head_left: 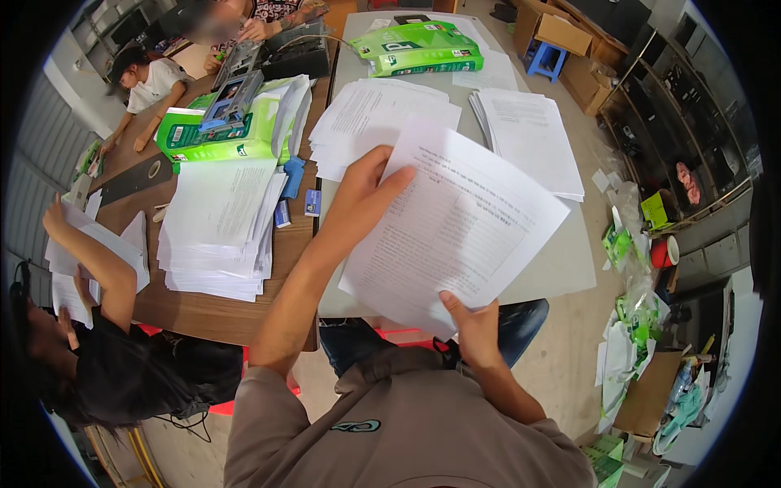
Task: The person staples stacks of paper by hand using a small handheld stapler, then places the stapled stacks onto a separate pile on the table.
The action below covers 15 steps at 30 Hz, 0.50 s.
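Printed sheets of paper point(455, 236) are held tilted in front of me, above the pale table point(561, 281). My left hand point(370, 195) grips their upper left edge, thumb on top and fingers behind. At the lower edge my right hand point(474, 325) pinches them, its thumb on the front; its other fingers are partly hidden. How many sheets are held I cannot tell. Just beyond lie a spread stack of printed paper point(374, 114) and, to its right, a neater paper stack point(529, 134).
A green paper-ream package point(419, 49) lies at the table's far end. On the brown table point(220, 321) to my left are another paper stack point(215, 228), small blue boxes point(312, 202) and a stapler-like device point(232, 102). A co-worker in black point(154, 358) handles sheets beside me.
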Available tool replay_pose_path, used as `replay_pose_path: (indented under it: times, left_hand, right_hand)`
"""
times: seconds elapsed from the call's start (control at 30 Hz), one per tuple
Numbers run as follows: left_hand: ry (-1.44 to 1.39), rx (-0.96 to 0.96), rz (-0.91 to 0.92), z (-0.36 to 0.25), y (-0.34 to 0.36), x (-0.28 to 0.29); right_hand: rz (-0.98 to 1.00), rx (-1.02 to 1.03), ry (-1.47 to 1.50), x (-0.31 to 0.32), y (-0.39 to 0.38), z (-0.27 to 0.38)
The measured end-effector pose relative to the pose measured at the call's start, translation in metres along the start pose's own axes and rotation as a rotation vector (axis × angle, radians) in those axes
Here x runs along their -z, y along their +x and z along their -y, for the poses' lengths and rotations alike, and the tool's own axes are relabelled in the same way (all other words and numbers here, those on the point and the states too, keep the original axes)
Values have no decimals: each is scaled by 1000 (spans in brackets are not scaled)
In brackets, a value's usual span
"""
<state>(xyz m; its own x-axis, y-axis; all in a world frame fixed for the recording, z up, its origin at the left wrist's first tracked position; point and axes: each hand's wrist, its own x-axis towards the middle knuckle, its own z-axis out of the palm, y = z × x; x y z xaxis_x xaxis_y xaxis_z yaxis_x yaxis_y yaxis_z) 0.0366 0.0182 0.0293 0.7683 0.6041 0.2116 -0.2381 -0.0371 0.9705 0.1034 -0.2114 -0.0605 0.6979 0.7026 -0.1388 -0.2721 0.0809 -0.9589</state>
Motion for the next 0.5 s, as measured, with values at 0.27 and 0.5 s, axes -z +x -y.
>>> replay_pose_path:
  times: [0.27, 0.5]
  left_hand:
    - [220, 245, 127, 36, 29, -28]
    - [389, 380, 231, 91, 37, -33]
  right_hand:
    - [-109, -283, 356, -14, -33, -41]
    - [101, -690, 462, 2, -53, -47]
